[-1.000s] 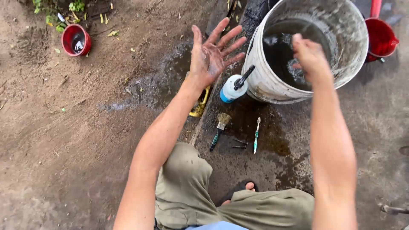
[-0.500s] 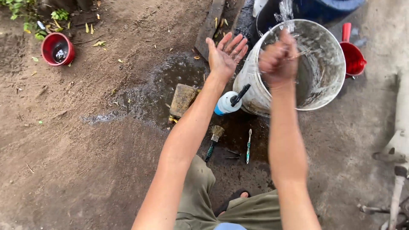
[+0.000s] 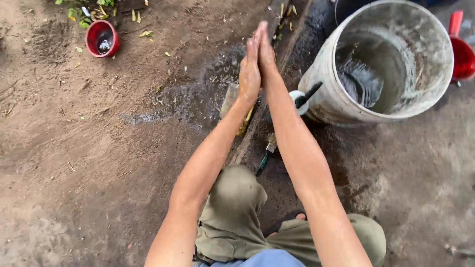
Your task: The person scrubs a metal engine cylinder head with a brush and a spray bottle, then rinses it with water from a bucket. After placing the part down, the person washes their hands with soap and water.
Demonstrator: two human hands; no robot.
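Observation:
My left hand (image 3: 249, 71) and my right hand (image 3: 267, 55) are pressed flat, palm against palm, fingers straight and pointing away from me. Nothing shows between them. They hover over a wet patch of dirt (image 3: 198, 96), just left of a large dirty white bucket (image 3: 321, 96) with water in its bottom. Below my right wrist a white-capped bottle with a black nozzle (image 3: 300, 97) leans at the bucket's base. A small paintbrush (image 3: 267, 152) lies on the ground under my right forearm. A yellowish block (image 3: 230, 94) peeks out beneath my left hand.
A small red bowl (image 3: 102, 38) sits on the dirt at the far upper left, near green leaves. A red scoop (image 3: 462, 52) stands right of the bucket. A dark raised strip (image 3: 292, 34) runs between dirt and concrete. My knees in olive trousers (image 3: 232, 217) fill the bottom.
My right hand has come left from over the bucket and met my left hand, which was spread open. Both palms now press together. The view has shifted.

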